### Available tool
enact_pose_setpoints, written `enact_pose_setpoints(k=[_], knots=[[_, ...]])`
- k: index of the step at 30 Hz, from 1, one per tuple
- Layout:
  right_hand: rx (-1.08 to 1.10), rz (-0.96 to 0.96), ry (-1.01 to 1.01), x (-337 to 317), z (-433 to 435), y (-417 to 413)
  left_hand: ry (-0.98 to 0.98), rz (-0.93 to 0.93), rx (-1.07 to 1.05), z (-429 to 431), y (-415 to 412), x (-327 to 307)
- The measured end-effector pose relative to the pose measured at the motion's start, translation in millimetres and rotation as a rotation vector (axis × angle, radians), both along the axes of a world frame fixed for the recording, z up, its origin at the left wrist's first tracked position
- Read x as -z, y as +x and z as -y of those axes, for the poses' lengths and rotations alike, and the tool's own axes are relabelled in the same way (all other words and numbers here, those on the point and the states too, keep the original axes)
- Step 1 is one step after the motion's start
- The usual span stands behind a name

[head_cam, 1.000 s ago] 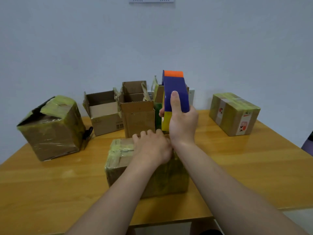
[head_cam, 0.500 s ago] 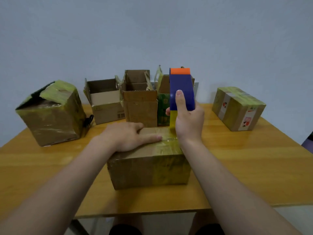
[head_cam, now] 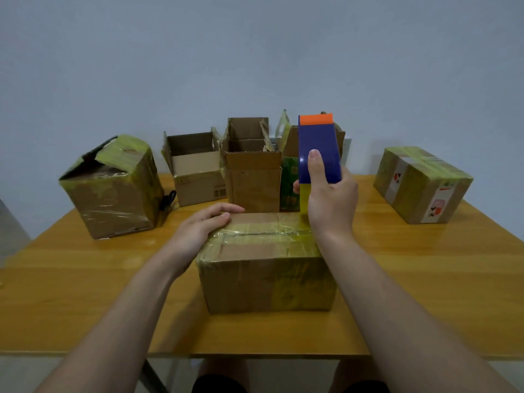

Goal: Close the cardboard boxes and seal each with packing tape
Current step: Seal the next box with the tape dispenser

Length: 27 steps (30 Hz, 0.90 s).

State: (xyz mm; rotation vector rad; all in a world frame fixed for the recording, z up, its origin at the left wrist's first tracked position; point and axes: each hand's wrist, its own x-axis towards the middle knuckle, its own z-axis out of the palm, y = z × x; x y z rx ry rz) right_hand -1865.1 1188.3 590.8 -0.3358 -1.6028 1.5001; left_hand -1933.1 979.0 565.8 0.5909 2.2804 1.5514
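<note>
Wooden table point(head_cam: 425, 265): left hand point(head_cam: 198, 228), fingers point(head_cam: 226, 209) straight, rests on taped box point(head_cam: 266, 276); right hand point(head_cam: 331, 202) clamps tape dispenser point(head_cam: 317, 148); labels point(head_cam: 436, 207) unreadable.

No legible text, brand or number found. Taped box point(head_cam: 419, 185), far right of the tabletop point(head_cam: 425, 265): two white labels point(head_cam: 397, 180) bearing red and black marks, too small to read. Open box point(head_cam: 195, 177), far left of centre: dark printed marks point(head_cam: 219, 192) low on its near face, illegible. Green carton point(head_cam: 289, 180), far centre: pale printing, unreadable.
</note>
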Motion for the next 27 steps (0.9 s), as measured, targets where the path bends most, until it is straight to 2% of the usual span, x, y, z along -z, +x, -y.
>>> enact_pose_setpoints(k=[3,5,7,8,12,14,21,27], knots=[[0.003,0.003,0.006,0,1,-1,-0.349,-0.069,0.081,-9,-3,-24],[0.004,-0.003,-0.005,-1,0,-1,-0.401,-0.16,0.063,-22,-1,-28],[-0.001,-0.015,-0.037,-1,-1,1,-0.277,-0.245,-0.005,-31,3,-21],[-0.006,-0.018,-0.051,-1,-2,2,-0.175,-0.229,-0.053,-31,3,-14],[-0.011,-0.008,-0.031,-1,-1,0,0.347,0.181,-0.112,-14,-1,7],[-0.004,0.003,0.008,-1,0,-1,0.43,0.268,-0.064,-10,-2,14],[-0.014,-0.015,-0.027,-1,0,1,0.372,0.443,0.131,7,-4,18],[-0.028,-0.015,-0.03,-2,1,3,0.057,0.284,0.172,11,-7,2]])
